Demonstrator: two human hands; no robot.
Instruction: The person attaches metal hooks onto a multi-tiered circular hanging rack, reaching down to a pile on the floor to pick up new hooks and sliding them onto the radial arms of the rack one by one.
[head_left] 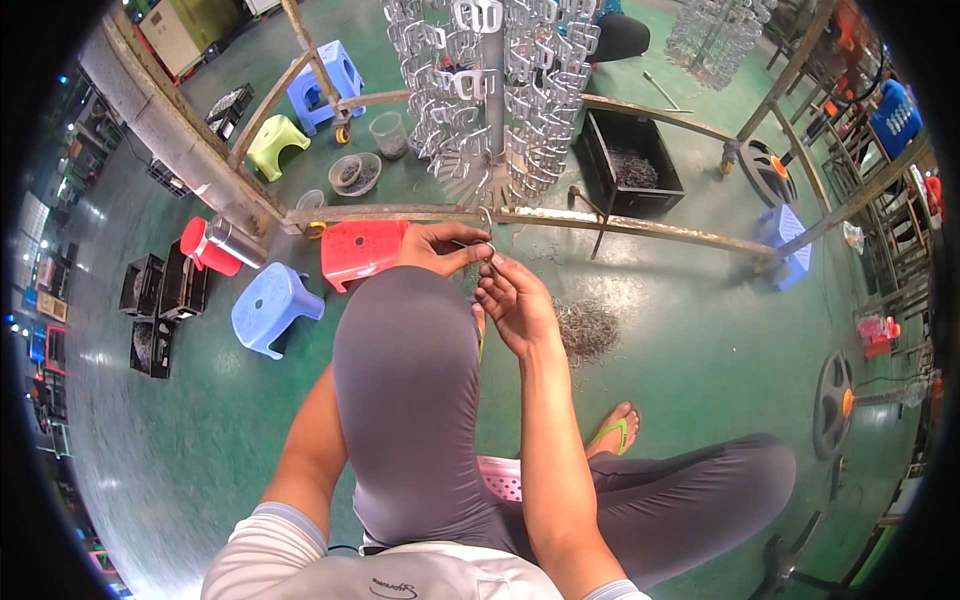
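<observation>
My left hand (pixel 447 248) is closed in a pinch above my raised knee, its fingertips meeting those of my right hand. A thin bent metal wire piece (pixel 487 220) rises from between the fingertips, curving like a hook in front of the frame's lower bar. My right hand (pixel 516 302) pinches thumb against forefinger at the same spot, with the other fingers curled. Something small and dark shows at its fingertips, too small to name. Just beyond my hands stands a rack (pixel 495 110) hung with many shiny metal loops. Loose small metal pieces (pixel 588 332) lie heaped on the floor to the right.
A rusty wheeled frame (pixel 640 228) surrounds the rack. Left are a red stool (pixel 360 250), a blue stool (pixel 272 305), a green stool (pixel 277 143) and a red-lidded flask (pixel 225 245). A black crate (pixel 632 170) holds metal pieces. Another person (pixel 620 38) sits behind the rack.
</observation>
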